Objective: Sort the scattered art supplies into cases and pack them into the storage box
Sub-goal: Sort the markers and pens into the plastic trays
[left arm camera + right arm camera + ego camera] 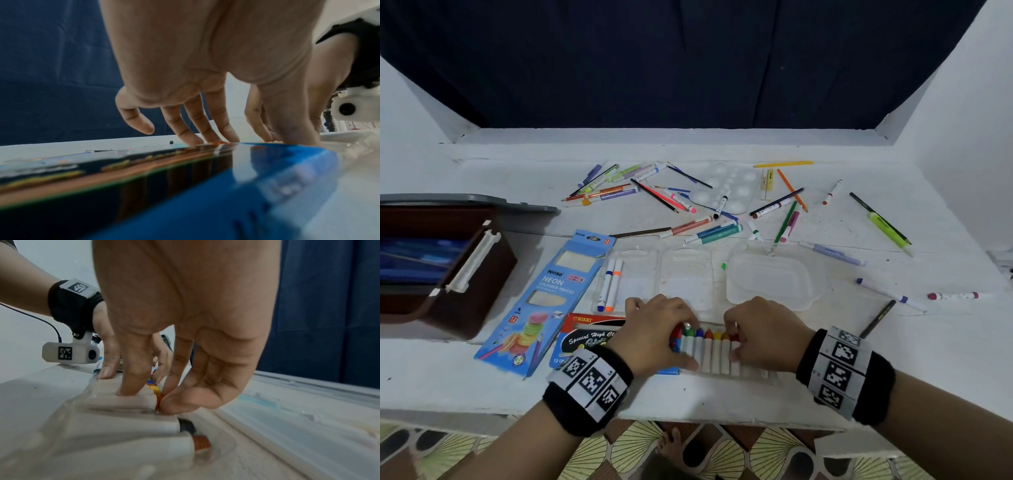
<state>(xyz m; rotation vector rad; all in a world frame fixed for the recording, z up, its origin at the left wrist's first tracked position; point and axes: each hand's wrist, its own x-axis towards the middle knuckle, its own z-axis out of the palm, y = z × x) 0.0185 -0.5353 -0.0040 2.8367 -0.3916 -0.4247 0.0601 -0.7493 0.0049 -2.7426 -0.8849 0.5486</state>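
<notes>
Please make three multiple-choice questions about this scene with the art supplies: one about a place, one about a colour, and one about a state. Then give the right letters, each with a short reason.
1. Where is the brown storage box?
A. at the left edge of the table
B. at the far right
C. under the table

2. What is the main colour of the Neon pencil box?
A. red
B. green
C. blue

3. What is the right hand doing?
A. lying flat on the bare table
B. pinching a marker cap in the row of markers
C. holding a pencil in the air

Answers:
1 A: the head view shows it at the left.
2 C: its face is light blue.
3 B: in the right wrist view the fingers are curled onto a cap at the end of the row.
</notes>
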